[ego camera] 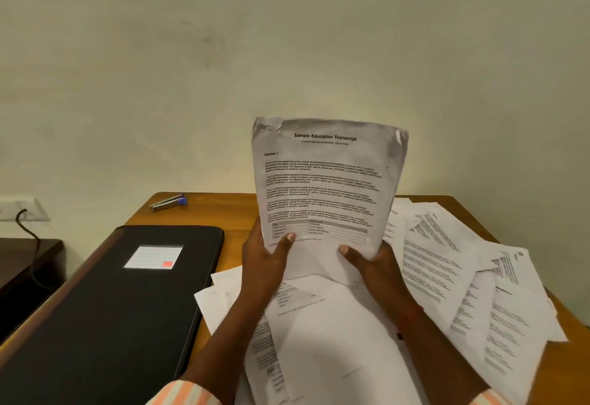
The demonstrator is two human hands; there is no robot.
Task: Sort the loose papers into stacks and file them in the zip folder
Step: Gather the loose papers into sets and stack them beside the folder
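Note:
A printed sheet headed "Sample Education Transcript" (325, 181) stands upright above the table, its top corners creased. My left hand (265, 261) grips its lower left edge with the thumb on the front. My right hand (373, 264) grips its lower right edge the same way. Loose printed papers (447, 264) lie scattered over the right half of the table and under my arms. The black zip folder (111, 309) with a white label lies flat on the left, zipped closed.
A stapler with a blue end (168, 202) lies near the far left corner of the wooden table (236, 213). A wall stands right behind the table. A wall socket with a black cable (22, 213) and a dark side table (28, 258) are at far left.

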